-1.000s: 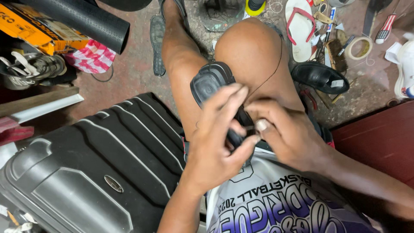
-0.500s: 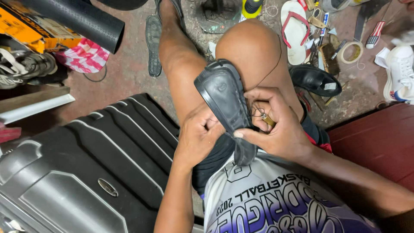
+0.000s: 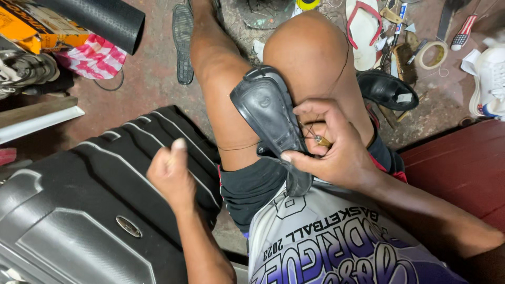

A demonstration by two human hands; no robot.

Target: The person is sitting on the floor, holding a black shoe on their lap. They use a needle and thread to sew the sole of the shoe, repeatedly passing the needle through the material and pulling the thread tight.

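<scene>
Two hands work a black shoe (image 3: pixel 271 121) wedged between bare knees: the right hand (image 3: pixel 329 152) pinches a small brass-tipped tool against its sole, while the left hand (image 3: pixel 171 173), fisted on a thread, has pulled away from the shoe over a black suitcase (image 3: pixel 79 210). Sandals (image 3: pixel 363 31) and tape (image 3: pixel 434 52) litter the floor.

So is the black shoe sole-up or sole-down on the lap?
Sole-up: the black shoe shows its smooth underside, wedged between the knees, steadied by the right hand.
</scene>
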